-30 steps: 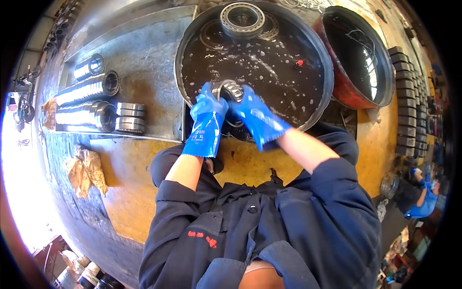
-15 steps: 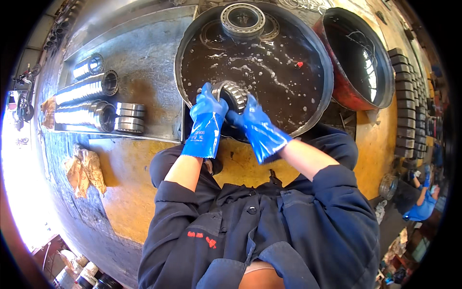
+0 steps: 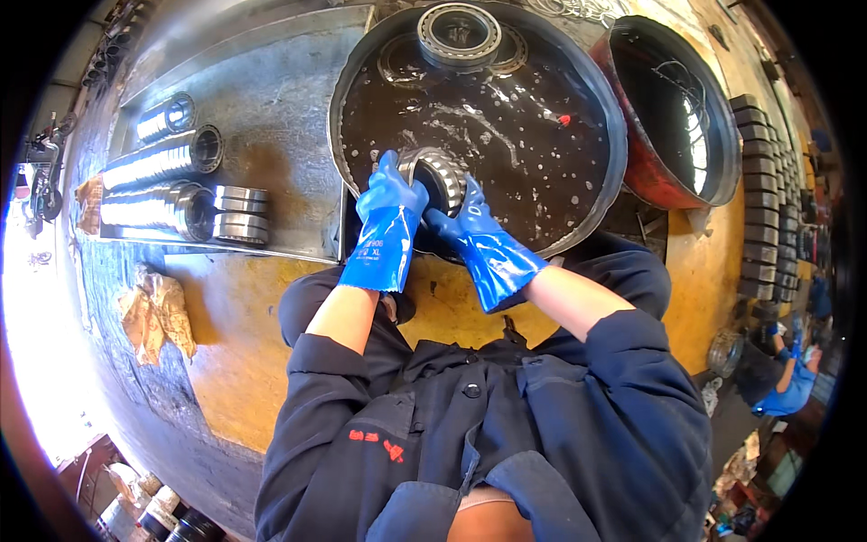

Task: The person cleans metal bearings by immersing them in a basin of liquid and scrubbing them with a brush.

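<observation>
- The left hand [image 3: 388, 194], in a blue glove, is closed around the left side of a roller bearing [image 3: 442, 172], with the fingers reaching up its outer edge
- The right hand [image 3: 474, 226], gloved alike, grips the bearing's right side, its fingers along the rollers and its thumb toward the opening
- So the bearing sits between the two hands, tilted, its rollers showing just above the right thumb; whether its lower edge touches the liquid cannot be told
- What has changed: a second ago the right hand was a blur higher up, across the rollers; now it lies lower, sharp, at the right side
- The left hand has hardly shifted, so it seems to be the steadying one while the right does the moving
- With the right hand lower, more rollers are bared, and the bearing looks held from both sides
- Beyond both hands spreads the dark liquid of a round tub [image 3: 617, 172], with a larger bearing [image 3: 459, 61] at the far side
- Left of the left hand is a metal tray [image 3: 289, 108] with rows of shiny rings [image 3: 149, 208]
- Farther right of the right hand stands a red drum [image 3: 637, 149]
</observation>
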Action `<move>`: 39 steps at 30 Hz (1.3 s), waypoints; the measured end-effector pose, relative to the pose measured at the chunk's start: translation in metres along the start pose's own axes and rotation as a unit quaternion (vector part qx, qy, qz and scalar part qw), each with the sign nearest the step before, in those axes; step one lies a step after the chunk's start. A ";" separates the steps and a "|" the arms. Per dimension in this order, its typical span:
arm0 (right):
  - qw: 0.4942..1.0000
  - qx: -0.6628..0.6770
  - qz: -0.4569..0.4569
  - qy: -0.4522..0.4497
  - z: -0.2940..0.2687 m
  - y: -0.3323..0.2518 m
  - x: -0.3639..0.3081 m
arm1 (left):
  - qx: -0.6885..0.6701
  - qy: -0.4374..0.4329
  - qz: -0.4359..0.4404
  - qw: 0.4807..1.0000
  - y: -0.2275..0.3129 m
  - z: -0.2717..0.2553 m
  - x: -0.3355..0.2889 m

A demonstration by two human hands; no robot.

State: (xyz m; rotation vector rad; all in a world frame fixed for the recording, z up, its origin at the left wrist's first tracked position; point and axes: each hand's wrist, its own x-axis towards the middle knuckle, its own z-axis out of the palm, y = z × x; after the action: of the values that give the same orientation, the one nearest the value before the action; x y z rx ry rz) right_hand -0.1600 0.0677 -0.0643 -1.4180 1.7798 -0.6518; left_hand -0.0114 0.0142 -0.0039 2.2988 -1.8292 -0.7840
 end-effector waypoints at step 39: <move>0.956 0.047 -0.071 -0.280 -0.047 -0.069 0.090 | 0.008 -0.007 0.025 1.000 -0.001 -0.006 0.000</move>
State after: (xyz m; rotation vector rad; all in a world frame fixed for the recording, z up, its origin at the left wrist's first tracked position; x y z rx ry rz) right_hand -0.1667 -0.0396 -0.0052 -1.4900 1.1966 -0.3477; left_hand -0.0078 0.0133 0.0007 2.2526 -1.8981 -0.7834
